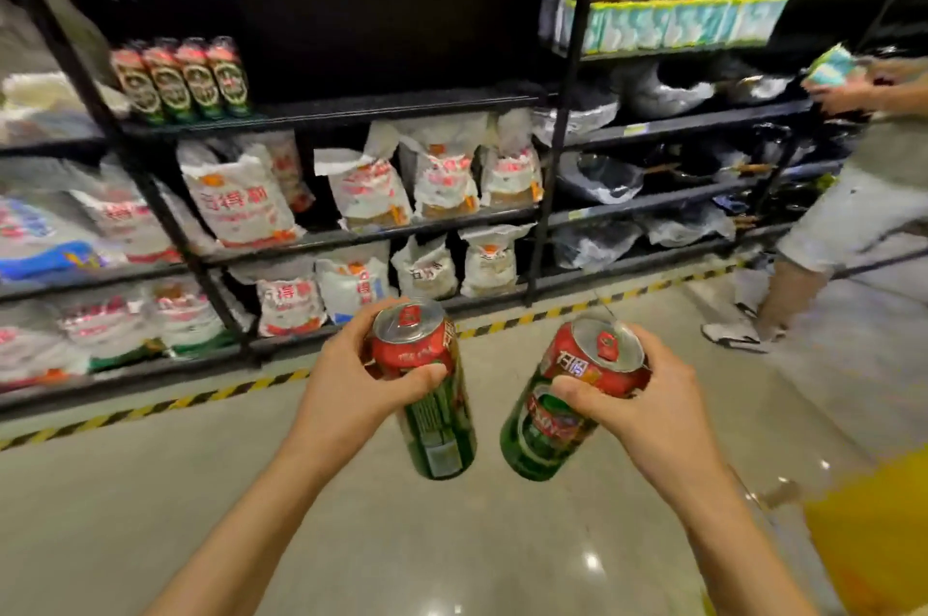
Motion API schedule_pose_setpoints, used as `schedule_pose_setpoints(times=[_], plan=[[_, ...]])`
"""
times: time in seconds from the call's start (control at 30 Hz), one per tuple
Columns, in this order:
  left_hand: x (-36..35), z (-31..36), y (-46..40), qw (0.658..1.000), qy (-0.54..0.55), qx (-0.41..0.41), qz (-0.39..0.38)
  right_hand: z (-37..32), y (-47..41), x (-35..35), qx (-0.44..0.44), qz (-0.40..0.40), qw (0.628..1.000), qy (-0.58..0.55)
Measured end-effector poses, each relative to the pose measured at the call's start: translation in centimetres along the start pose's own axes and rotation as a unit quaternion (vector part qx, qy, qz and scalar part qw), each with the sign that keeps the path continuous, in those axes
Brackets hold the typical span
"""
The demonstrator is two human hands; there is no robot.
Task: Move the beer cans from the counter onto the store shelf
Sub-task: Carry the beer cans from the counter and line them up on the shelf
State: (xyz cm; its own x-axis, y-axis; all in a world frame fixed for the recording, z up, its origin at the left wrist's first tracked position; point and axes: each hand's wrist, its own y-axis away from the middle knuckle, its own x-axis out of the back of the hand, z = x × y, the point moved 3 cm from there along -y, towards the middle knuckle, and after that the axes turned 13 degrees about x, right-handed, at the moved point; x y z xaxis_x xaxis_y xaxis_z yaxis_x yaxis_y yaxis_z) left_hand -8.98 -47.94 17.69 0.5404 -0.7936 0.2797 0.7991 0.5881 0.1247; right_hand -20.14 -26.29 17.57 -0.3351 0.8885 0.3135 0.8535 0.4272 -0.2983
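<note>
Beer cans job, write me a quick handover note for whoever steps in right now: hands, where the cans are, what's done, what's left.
Left hand: grips one red-and-green beer can near its top, upright.
Right hand: grips a second beer can, tilted.
Both are carried above the floor, in front of the black store shelf.
Done: four matching cans stand in a row at the left end of that upper shelf board.
Left: set these two beside the row; open space lies to its right. The counter is not in view, so remaining stock is unknown.
Note: another person is working at the right.

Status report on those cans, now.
Left hand grips one can, right hand another. Four cans already shelved. Path clear; a person stands right.
</note>
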Motion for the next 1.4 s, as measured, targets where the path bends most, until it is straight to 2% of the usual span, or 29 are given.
schedule_pose_setpoints(times=[0.2, 0.37, 0.6, 1.07, 1.27, 1.4], plan=[[10.6, -1.2, -7.8, 0.998, -0.002, 0.012, 0.06, -1.5, -9.2, -11.7, 0.026, -0.048, 0.997, -0.05], [16.4, -0.6, -15.4, 0.996, -0.007, 0.006, 0.091, -2.4, -16.6, -18.6, 0.044, -0.055, 0.996, -0.061], [19.4, 0.5, -28.2, 0.993, 0.034, -0.011, 0.109, -0.3, -29.8, -24.8, 0.053, -0.082, 0.993, -0.06], [26.8, 1.7, -51.0, 0.967, 0.032, 0.007, 0.252, 1.6, -56.1, -37.9, 0.121, -0.197, 0.97, -0.072], [31.8, 1.2, -60.6, 0.966, 0.004, 0.008, 0.257, 2.7, -64.8, -44.9, 0.141, -0.191, 0.97, -0.051], [34.6, 1.4, -67.9, 0.975, -0.011, -0.004, 0.224, 3.4, -70.1, -49.1, 0.139, -0.178, 0.974, -0.032]])
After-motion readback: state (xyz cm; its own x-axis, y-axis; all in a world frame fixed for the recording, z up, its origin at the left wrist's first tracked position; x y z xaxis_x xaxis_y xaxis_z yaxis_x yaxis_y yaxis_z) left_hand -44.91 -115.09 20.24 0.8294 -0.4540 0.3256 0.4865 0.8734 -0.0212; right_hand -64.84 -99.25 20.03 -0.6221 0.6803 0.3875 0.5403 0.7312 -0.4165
